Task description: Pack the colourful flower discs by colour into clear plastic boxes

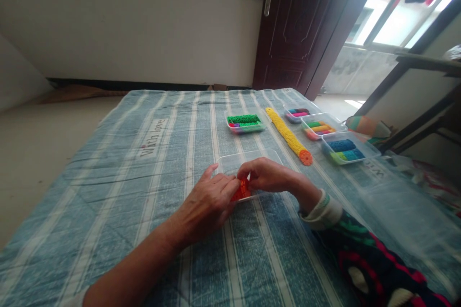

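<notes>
Orange pieces [242, 192] sit inside a clear plastic box [248, 154], under both hands of a person

The box rests on a blue-and-white striped cloth [118, 196]; the left hand [211, 196] lies over its near left side, fingers at the orange pieces and one finger standing apart, while the right hand [266, 175] is over its right side, thumb and fingers bent down at the same pieces; whether either grip pinches a piece I cannot tell, since the fingertips hide the contact; beyond the box a yellow roll [285, 129] with an orange end [306, 157] lies slantwise on the cloth, between a box of green rolls [248, 130] on the left and three boxes of coloured rolls [368, 154] on the right
</notes>
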Demonstrator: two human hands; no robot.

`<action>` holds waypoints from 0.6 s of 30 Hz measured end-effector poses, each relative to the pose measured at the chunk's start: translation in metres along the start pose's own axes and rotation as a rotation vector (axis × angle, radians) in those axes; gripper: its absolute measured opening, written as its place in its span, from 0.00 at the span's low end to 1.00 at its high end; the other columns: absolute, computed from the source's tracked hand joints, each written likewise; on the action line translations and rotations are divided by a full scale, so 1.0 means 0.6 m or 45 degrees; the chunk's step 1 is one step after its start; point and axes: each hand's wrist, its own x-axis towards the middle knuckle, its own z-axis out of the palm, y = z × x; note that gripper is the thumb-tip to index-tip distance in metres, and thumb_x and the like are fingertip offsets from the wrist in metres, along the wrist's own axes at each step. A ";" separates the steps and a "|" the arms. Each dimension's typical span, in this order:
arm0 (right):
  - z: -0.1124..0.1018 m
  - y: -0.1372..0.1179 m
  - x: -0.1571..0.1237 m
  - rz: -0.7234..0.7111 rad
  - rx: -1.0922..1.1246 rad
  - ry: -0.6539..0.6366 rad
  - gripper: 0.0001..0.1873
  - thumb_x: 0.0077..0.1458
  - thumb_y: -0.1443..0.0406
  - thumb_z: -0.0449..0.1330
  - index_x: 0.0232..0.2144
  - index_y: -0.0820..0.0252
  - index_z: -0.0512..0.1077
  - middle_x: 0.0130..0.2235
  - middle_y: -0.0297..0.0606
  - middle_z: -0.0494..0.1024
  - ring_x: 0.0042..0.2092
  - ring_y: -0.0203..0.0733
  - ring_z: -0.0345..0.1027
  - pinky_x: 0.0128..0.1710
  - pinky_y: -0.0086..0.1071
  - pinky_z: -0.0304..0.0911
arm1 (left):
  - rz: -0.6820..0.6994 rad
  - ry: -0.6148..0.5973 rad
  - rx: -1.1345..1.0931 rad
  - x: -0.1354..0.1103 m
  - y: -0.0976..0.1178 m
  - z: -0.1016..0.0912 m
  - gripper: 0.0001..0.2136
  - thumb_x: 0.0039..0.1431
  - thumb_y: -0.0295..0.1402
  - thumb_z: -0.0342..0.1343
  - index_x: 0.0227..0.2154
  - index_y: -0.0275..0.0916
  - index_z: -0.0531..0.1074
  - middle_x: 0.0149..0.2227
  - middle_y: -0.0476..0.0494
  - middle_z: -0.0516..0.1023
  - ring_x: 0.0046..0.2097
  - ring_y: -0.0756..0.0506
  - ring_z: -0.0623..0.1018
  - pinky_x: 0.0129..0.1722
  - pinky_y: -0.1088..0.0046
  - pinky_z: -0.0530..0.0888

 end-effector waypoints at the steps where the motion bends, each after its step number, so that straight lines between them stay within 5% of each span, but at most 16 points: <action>1: 0.000 0.001 0.000 -0.005 -0.002 0.003 0.14 0.43 0.80 0.57 0.32 0.63 0.75 0.27 0.29 0.73 0.28 0.29 0.63 0.31 0.24 0.59 | -0.003 -0.004 -0.002 0.000 -0.001 0.000 0.10 0.59 0.25 0.50 0.44 0.33 0.68 0.41 0.38 0.78 0.42 0.42 0.77 0.55 0.42 0.64; 18: -0.004 -0.008 -0.002 0.005 -0.061 0.003 0.19 0.44 0.81 0.55 0.36 0.62 0.76 0.29 0.31 0.76 0.31 0.31 0.66 0.33 0.25 0.60 | -0.009 -0.044 -0.067 0.000 -0.003 -0.008 0.17 0.60 0.30 0.53 0.52 0.35 0.64 0.47 0.37 0.78 0.45 0.40 0.78 0.56 0.41 0.63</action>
